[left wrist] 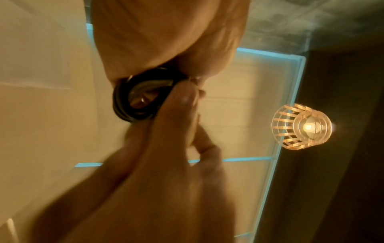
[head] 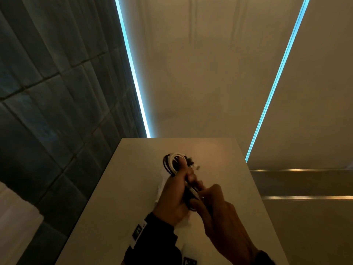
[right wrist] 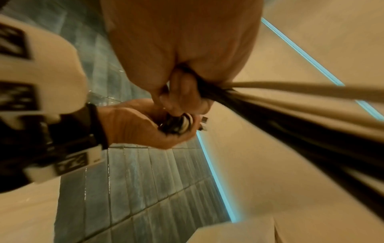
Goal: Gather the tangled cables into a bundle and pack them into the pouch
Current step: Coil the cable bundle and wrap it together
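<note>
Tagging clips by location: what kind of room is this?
Probably a styled home or hospitality interior: grey tiled wall, cyan LED strips in the ceiling, a caged pendant lamp.

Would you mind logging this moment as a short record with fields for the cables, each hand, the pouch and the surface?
cables: black and white cable bundle, looped, held above the table
left hand: left hand grips the bundle
right hand: right hand grips the bundle's near end
pouch: white material under the hands, likely the pouch; cannot confirm
surface: pale table
cables packed: not yet
</note>
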